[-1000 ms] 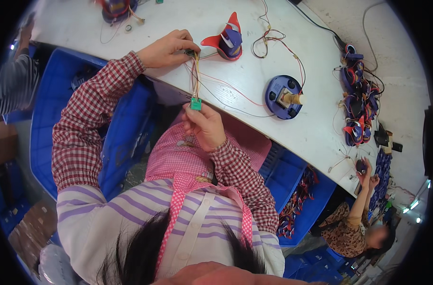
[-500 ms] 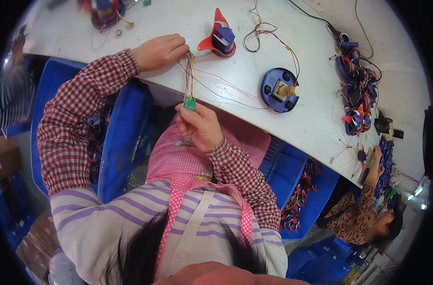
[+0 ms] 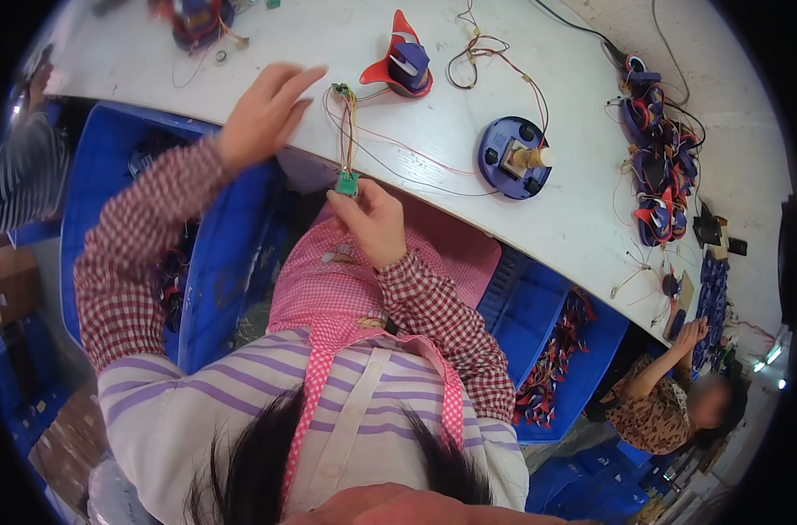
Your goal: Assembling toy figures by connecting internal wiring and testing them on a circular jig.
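Between the thumb and fingers of my right hand (image 3: 377,226) is a small green circuit board (image 3: 347,184), held just off the table's front edge. Several thin coloured wires (image 3: 348,131) run from it to a smaller board (image 3: 341,89) lying on the table. My left hand (image 3: 267,115), slightly blurred, is raised to the left of the wires with fingers apart and nothing in it. Close by stands a red and purple shell part (image 3: 407,66) with a wire leading to it. Red and black wires also stretch to a round purple base (image 3: 514,157) holding a yellowish motor-like part.
A white table (image 3: 433,131) spans the front. More red and purple assemblies (image 3: 657,166) line its right side; another (image 3: 193,19) sits far left. Blue bins (image 3: 241,254) flank my lap, the right bin (image 3: 582,376) containing similar parts. A co-worker (image 3: 657,394) sits at right.
My left hand has let go of the wires' upper end and drawn back to the left and toward me. The right hand keeps the board, shifted only slightly. The co-worker's hands have moved.
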{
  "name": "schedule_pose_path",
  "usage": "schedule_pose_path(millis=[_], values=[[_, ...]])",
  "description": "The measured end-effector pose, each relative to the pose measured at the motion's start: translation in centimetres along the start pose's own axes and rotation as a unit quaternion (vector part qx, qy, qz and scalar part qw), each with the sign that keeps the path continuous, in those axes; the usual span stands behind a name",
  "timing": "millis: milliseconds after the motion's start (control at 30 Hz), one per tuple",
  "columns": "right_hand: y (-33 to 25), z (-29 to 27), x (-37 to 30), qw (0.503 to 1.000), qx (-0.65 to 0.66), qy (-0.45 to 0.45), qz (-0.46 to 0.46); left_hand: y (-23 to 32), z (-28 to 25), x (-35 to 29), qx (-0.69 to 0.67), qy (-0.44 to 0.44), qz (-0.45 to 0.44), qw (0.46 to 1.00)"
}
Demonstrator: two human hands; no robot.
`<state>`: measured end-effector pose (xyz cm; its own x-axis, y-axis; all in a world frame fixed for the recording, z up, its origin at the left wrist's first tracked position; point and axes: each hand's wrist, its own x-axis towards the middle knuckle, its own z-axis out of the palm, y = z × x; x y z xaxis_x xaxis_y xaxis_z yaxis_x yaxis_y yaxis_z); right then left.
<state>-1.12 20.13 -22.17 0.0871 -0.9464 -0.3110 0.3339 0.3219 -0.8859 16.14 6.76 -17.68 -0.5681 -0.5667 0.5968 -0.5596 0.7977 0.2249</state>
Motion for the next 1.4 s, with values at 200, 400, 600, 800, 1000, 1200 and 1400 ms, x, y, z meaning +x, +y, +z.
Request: schedule_pose_path(millis=[200, 400, 600, 800, 1000, 1200, 1400], values=[[0.3, 0.0, -0.2, 0.902, -0.331, 0.054, -0.271, 8.4, -0.3, -4.3, -0.254, -0.152, -0.303, 0.906], [-0.4, -0.7, 0.1, 0.87, -0.325, 0.075, -0.364, 7.6, 1.0, -4.3, -0.467, -0.139, -0.444, 0.752], [-1.9, -2.2, -0.3, 0.961, -0.214, 0.055, -0.168, 7.2, 0.3, -4.8, -0.609, -0.102, -0.51, 0.598], [-3.4, -3.6, 0.4, 0.909, -0.361, 0.07, -0.197, 8.3, -0.3, -4.4, -0.625, -0.05, -0.469, 0.622], [-5.0, -2.9, 0.3, 0.906, -0.375, 0.111, -0.16, 8.1, 0.0, -4.6, -0.589, -0.074, -0.475, 0.65], [-3.0, -0.3, 0.2, 0.825, -0.432, 0.077, -0.356, 7.9, 0.4, -4.8, -0.561, -0.082, -0.415, 0.712], [-2.7, 0.2, 0.9, 0.879, -0.36, 0.021, -0.313, 7.5, 0.7, -5.4, -0.584, -0.075, -0.39, 0.708]])
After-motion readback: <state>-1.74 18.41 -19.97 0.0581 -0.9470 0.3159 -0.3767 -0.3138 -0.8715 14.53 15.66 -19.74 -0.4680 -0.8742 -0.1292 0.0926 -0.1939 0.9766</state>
